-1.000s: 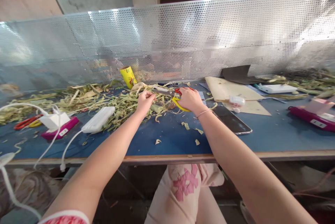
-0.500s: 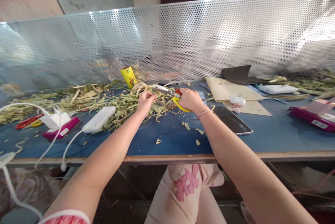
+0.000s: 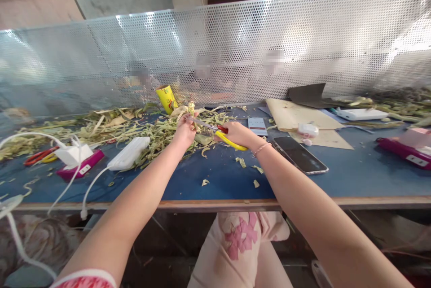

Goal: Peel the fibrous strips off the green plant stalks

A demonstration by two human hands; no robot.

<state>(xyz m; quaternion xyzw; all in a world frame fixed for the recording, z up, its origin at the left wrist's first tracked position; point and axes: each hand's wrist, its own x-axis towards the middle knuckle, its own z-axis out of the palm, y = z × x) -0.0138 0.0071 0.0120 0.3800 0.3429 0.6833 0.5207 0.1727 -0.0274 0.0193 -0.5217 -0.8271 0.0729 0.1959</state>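
My left hand (image 3: 184, 132) is closed around a small pale green plant piece (image 3: 191, 109), held upright over the heap of cut stalks (image 3: 148, 133). My right hand (image 3: 237, 134) grips scissors (image 3: 218, 132) with yellow and red handles. Their blades point left and reach the plant piece just above my left fingers. Both hands hover above the blue table (image 3: 215, 176), close together near its middle.
A phone (image 3: 299, 154) lies face up right of my right hand. White power banks (image 3: 127, 153) with cables, a magenta scale (image 3: 79, 167), a yellow tube (image 3: 165, 98), cardboard (image 3: 296, 120) and a second pair of scissors (image 3: 37, 156) lie around. A perforated metal screen (image 3: 235, 45) backs the table.
My right hand has turned and swung the scissors leftward, so the blades now meet the plant piece. My left hand lifted the piece slightly.
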